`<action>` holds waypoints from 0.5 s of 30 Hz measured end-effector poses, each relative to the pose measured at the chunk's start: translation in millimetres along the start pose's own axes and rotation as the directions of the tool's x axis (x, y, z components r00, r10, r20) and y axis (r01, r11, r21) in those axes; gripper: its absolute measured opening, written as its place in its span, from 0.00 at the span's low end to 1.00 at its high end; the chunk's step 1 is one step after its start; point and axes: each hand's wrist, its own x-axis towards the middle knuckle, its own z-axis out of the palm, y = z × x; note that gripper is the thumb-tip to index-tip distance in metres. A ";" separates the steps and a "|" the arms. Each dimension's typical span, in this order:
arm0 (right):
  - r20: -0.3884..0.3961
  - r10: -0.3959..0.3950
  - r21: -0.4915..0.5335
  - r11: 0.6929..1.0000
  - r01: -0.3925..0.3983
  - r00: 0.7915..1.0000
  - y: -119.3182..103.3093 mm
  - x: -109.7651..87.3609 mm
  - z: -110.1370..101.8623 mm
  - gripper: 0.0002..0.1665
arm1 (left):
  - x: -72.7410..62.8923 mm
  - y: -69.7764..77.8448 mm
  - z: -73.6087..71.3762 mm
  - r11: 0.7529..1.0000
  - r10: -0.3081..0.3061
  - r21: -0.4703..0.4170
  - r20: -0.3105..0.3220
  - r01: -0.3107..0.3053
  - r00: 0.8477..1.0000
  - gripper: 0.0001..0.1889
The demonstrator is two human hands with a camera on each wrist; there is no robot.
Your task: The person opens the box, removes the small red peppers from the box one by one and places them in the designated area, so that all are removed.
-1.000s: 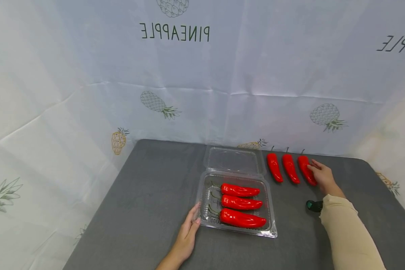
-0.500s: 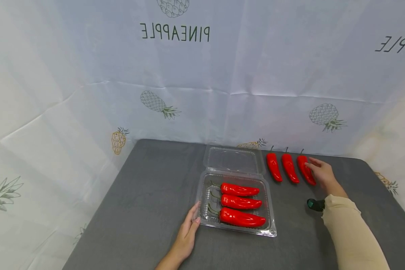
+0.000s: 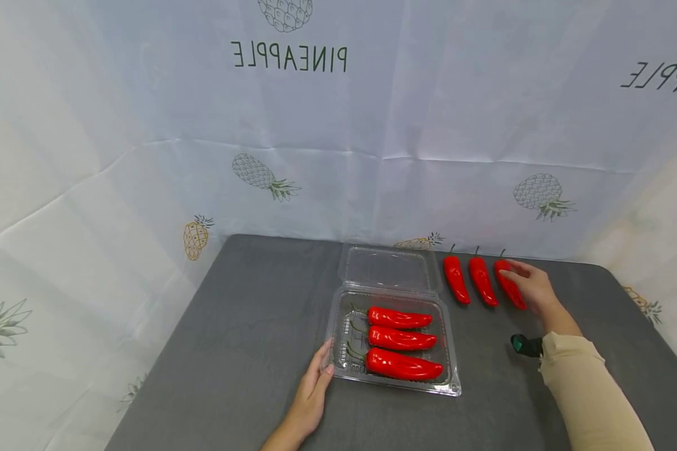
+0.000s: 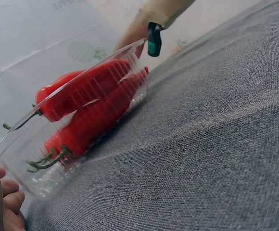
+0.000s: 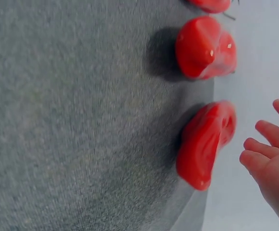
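Rightmost pepper point(image 3: 511, 289), two o'clock, could roll if our wide right grip point(image 3: 532, 286) nudges it; left grip point(image 3: 310, 396) holds tub point(image 3: 395, 384)

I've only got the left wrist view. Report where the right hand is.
Observer: The right hand is at the rightmost pepper on the table.

Operator: Confirm whether it's touching that pepper.

Observer: It isn't; the right wrist view shows a gap between them.

Operator: Now count the peppers outside the container.

Observer: Three in all, side by side to the right of the container, as the head view shows.
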 end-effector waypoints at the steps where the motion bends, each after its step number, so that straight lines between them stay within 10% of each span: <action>1: 0.002 -0.005 -0.002 1.000 0.005 1.000 -1.1 -1.5 1.1 0.46 | -0.1 -0.3 -0.1 1.000 0.010 0.008 0.003 -0.010 1.000 0.23; 15: 0.090 -0.071 -0.068 0.995 0.078 0.993 -26.6 -20.6 17.5 0.44 | 0.7 1.3 0.0 0.998 -0.067 0.004 0.006 0.067 0.998 0.24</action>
